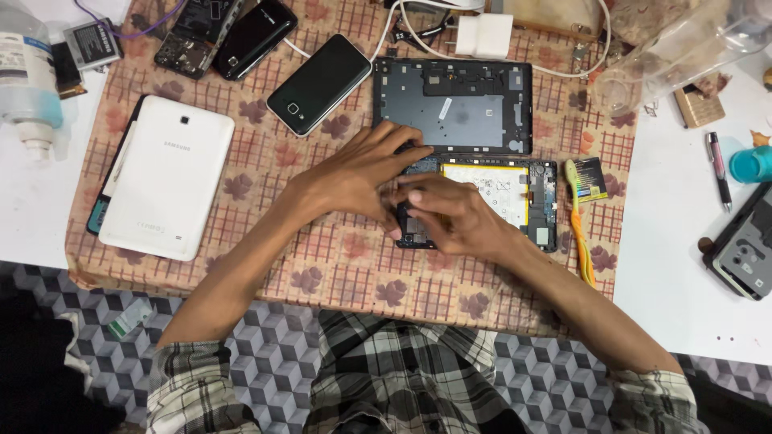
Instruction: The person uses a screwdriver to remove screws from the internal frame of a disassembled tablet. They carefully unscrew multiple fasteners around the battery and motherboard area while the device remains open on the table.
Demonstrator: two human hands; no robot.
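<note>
A phone and tablet repair workshop, plainly. The bench [675,265] carries a patterned cloth [346,265], and on it lies an opened tablet [498,197] with its yellow-edged battery and boards bare, its dark back cover [458,104] set just above. Around it sit a white tablet [165,189] face down, a black phone [319,83], another stripped handset [193,36] and a loose battery [91,42]. A white charger [481,36] with cable, a toothbrush [579,221] and a plastic bottle [28,76] fill out the repair clutter.
</note>
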